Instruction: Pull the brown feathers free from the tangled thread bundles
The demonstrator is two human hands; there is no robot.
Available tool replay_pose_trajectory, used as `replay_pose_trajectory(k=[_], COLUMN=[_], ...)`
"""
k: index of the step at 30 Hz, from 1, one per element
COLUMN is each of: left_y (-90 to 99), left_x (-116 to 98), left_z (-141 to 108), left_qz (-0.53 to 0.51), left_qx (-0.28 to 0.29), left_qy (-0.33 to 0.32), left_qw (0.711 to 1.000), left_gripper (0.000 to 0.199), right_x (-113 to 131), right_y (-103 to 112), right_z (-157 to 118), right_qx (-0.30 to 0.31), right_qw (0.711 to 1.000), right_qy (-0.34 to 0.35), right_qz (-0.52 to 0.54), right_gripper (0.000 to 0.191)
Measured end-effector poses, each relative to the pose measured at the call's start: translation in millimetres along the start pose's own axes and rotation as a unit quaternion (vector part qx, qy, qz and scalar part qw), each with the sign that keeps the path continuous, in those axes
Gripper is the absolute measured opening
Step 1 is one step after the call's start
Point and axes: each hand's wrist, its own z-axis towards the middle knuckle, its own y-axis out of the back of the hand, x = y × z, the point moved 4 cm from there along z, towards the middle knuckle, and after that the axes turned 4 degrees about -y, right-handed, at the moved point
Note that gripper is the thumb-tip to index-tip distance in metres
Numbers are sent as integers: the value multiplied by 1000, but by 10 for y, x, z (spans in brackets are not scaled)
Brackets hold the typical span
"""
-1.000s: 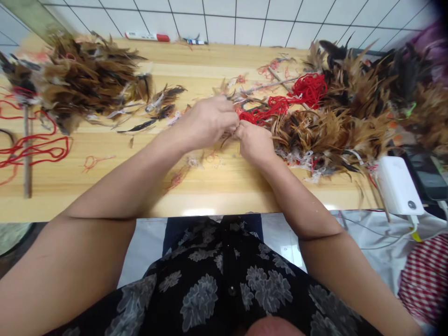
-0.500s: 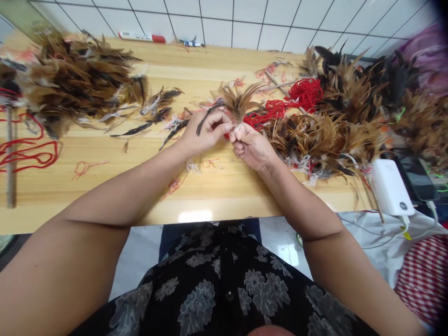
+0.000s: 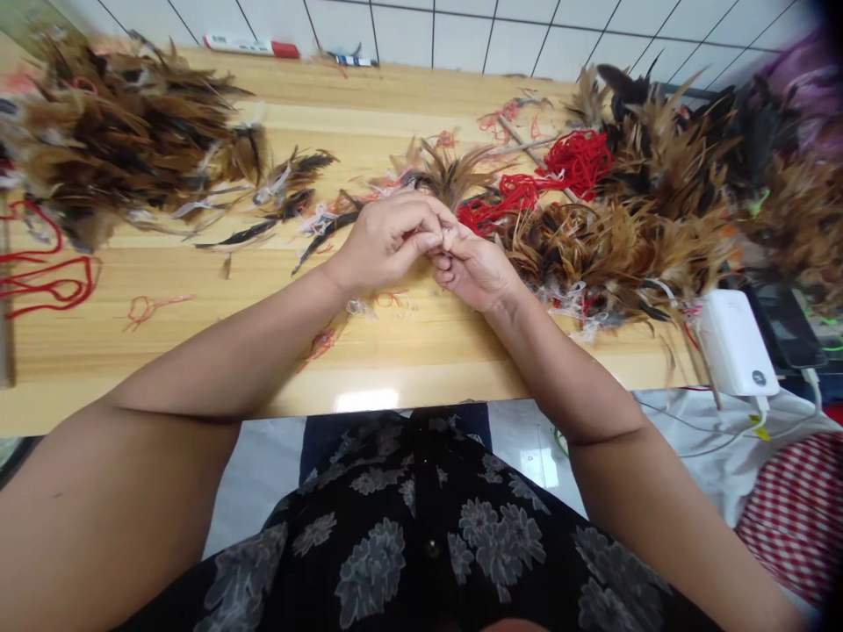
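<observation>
Over the middle of the wooden table [image 3: 277, 329], my two hands meet at the fingertips. My right hand [image 3: 479, 270] is closed, pinching the base of a small bunch of brown feathers [image 3: 456, 180] that fans out away from me. My left hand [image 3: 395, 235] is closed too, thumb against fingers, touching the right fingertips at the quill end. What lies inside the left pinch is hidden. Just behind the hands is a tangle of red string [image 3: 580, 162]. A few loose dark feathers [image 3: 329, 235] lie left of the left hand.
A big heap of brown feathers [image 3: 132, 132] lies at left, with red cord [image 3: 49, 281] near it. More feather bunches [image 3: 612, 246] are piled at right. A white power bank [image 3: 736, 342] with a cable sits at the right edge. Markers [image 3: 250, 46] lie by the tiled wall.
My left hand has turned over the feather bunch, its fingers now covering the base. The dark feather that stuck out of it no longer shows. The view has shifted slightly.
</observation>
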Motion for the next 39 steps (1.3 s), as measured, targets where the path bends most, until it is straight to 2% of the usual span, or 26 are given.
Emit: replay_pose_trajectory(k=[5, 7, 9, 13, 17, 20, 24, 30, 33, 36, 39], left_y=[-40, -31, 5, 109, 147, 163, 221, 297, 305, 265, 172], left_x=[146, 141, 94, -9, 17, 31, -13, 59, 90, 55, 30], left_z=[-60, -63, -40, 27, 44, 85, 178, 184, 167, 146, 107], left_qz=[-133, -140, -152, -208, -197, -131, -17, 7, -1, -5, -10], left_qx=[-27, -36, -24, 26, 57, 64, 94, 127, 111, 73, 24], left_qy=[164, 212, 231, 194, 173, 158, 106, 83, 48, 10, 33], left_qw=[977, 967, 961, 958, 963, 977, 990, 988, 993, 997, 999], left_gripper=[79, 74, 66, 56, 47, 42, 31, 22, 21, 32, 45], right_x=[-34, -40, -42, -40, -45, -50, -36, -30, -51, -66, -76], right_y=[-56, -54, -43, -29, -12, -8, -24, -22, -32, -53, -61], right_z=[-41, -42, -36, -21, 6, 17, -1, -10, 8, 25, 40], right_qx=[0, 7, 10, 17, 14, 16, 25, 18, 41, 65, 58], right_qw=[1000, 1000, 999, 999, 995, 994, 997, 998, 998, 996, 997], right_qy=[-4, 7, 14, 29, 55, 56, 36, 17, 14, 15, 16], right_qz=[-13, -26, -34, -42, -81, -92, -66, -61, -55, -56, -49], right_gripper=[33, 33, 33, 31, 34, 37, 36, 38, 39, 43, 48])
